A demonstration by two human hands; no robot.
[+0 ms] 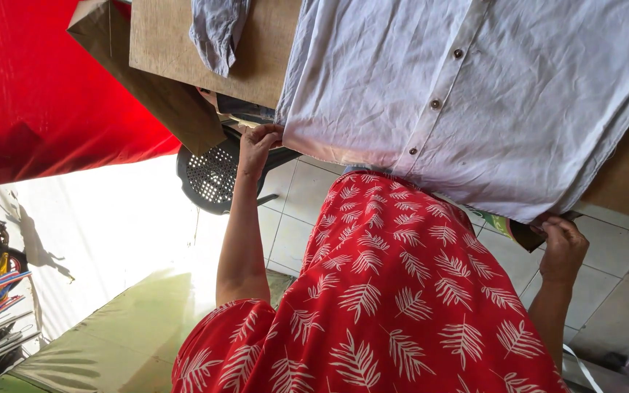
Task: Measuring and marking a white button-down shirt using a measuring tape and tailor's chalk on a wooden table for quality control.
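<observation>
Pale blue buttoned shirt (475, 94) spread flat over wooden tabletop (183, 44). Left hand (258, 145) pinching shirt's hem corner at tabletop edge; right hand (563, 247) closed on opposite hem corner. Black perforated chair (212, 175) below left hand.

Both arms were extended forward, bare from the elbow down. Left hand (258, 143) was raised farther out, wrist straight, fingers curled into a pinch. Right hand (563, 247) sat lower and nearer, knuckles up, fingers curled under.
</observation>
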